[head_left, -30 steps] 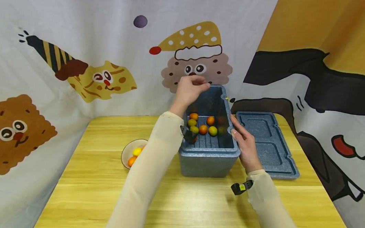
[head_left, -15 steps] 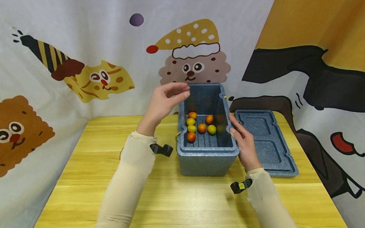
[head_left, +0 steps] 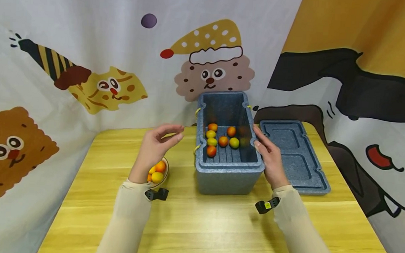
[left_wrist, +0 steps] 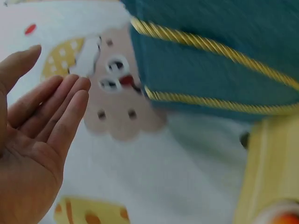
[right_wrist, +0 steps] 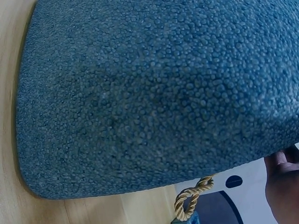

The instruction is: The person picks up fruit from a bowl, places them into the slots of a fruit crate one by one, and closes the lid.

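A speckled blue-grey foam box point(head_left: 228, 181) with yellow rope handles stands open at the table's middle. Several small orange and yellow-green fruits point(head_left: 223, 141) lie on its ribbed floor. My right hand point(head_left: 273, 160) holds the box's right rim, thumb and forefinger at the edge; its other fingers are mostly hidden. To the left, my left hand point(head_left: 156, 147) hovers above a small bowl point(head_left: 167, 173), fingers loosely bent, thumb apart and nothing held. The bowl has more orange and yellow fruits point(head_left: 157, 177) in it, partly covered by this hand. Bare palm and fingers point(left_wrist: 65, 121) show in the left wrist view.
The box's flat lid point(head_left: 298, 162) lies on the wooden table point(head_left: 197, 233) just right of the box. A printed cloth point(head_left: 118, 30) with cartoon figures hangs right behind the table. Each wrist bears a small black camera point(head_left: 157, 194).
My left hand has swung from over the foam box left and down to above the bowl. My right hand has stayed at the box's rim.
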{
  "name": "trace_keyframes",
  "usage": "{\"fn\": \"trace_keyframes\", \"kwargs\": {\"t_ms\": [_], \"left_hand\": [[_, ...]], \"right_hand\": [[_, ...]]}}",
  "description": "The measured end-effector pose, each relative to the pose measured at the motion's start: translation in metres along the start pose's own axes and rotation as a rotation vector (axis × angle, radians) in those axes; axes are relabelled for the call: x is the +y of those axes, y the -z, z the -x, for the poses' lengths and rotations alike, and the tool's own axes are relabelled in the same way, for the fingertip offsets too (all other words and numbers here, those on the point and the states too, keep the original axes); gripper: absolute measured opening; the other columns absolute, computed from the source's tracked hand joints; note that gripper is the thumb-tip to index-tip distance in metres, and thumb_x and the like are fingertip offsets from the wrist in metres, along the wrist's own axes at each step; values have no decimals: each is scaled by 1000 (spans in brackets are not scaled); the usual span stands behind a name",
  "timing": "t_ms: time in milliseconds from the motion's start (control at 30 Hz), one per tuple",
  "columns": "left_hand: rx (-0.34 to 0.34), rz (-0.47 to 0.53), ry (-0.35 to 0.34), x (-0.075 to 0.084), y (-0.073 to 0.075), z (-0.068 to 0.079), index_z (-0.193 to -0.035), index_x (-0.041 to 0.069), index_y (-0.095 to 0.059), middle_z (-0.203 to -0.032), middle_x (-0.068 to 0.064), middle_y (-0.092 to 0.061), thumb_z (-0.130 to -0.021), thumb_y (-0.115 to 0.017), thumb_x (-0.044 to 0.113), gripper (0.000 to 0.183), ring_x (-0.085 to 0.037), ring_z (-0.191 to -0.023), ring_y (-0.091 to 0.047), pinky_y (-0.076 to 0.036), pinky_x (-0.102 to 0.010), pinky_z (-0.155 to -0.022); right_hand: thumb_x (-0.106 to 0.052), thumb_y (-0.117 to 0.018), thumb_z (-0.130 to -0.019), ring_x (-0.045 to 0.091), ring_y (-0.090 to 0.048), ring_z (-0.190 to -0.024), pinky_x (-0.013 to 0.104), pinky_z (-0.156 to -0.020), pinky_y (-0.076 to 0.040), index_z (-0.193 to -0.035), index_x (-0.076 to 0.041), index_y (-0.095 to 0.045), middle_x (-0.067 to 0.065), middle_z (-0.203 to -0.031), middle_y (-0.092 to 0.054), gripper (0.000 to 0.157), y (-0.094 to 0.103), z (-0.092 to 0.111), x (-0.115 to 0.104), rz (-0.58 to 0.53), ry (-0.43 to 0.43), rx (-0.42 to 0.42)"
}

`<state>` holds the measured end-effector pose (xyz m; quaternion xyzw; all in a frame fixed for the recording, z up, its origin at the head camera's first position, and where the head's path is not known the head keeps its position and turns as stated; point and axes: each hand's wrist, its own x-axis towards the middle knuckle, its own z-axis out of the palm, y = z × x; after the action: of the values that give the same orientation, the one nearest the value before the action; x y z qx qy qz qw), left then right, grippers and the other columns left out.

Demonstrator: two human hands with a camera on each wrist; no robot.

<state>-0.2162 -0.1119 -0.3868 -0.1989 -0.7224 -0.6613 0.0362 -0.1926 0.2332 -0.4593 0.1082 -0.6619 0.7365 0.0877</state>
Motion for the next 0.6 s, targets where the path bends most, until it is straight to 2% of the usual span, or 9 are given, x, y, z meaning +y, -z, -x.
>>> {"fn": "trace_keyframes", "kwargs": {"t_ms": [33, 200, 267, 433, 600], "left_hand": [[8, -18, 8, -4, 4, 5, -117, -4, -68, -117, -14, -66, -92, -70, 7, 27, -26, -110, -62, -52, -32, -91], [37, -129, 92, -4, 16, 26, -117, -9, -66, -119, -20, -64, -92, -69, 5, 28, -33, -112, -61, -52, -28, -90], [40, -168, 124, -11, 20, 32, -118, -9, -65, -121, -23, -63, -92, -68, 2, 28, -36, -113, -59, -52, -29, -90], [72, -221, 146, -51, 35, 49, -120, -3, -66, -124, -20, -61, -92, -70, 9, 31, -34, -116, -58, -49, -37, -96], [95, -331, 178, -68, 46, 71, -122, -1, -65, -124, -16, -61, -91, -72, 10, 33, -30, -119, -55, -46, -43, -99]], "right_hand": [[-16, -52, -104, 19, -24, -144, 27, -113, -26, -149, -11, -44, 8, -156, -34, 46, 0, 0, 0, -1, 0, 3], [-18, -52, -104, 18, -24, -144, 25, -112, -27, -149, -13, -44, 3, -155, -36, 46, 0, 4, 0, -1, -27, 21], [-18, -52, -104, 18, -24, -144, 24, -111, -28, -149, -10, -42, 4, -155, -35, 47, 1, 5, 0, 1, -29, 27], [-16, -51, -104, 19, -24, -145, 24, -112, -27, -150, -7, -40, 8, -156, -33, 48, 1, 4, -2, 2, -16, 19], [-16, -51, -104, 19, -23, -145, 26, -113, -26, -150, -6, -40, 7, -156, -34, 48, -1, 1, -2, 1, -13, -3]]}}
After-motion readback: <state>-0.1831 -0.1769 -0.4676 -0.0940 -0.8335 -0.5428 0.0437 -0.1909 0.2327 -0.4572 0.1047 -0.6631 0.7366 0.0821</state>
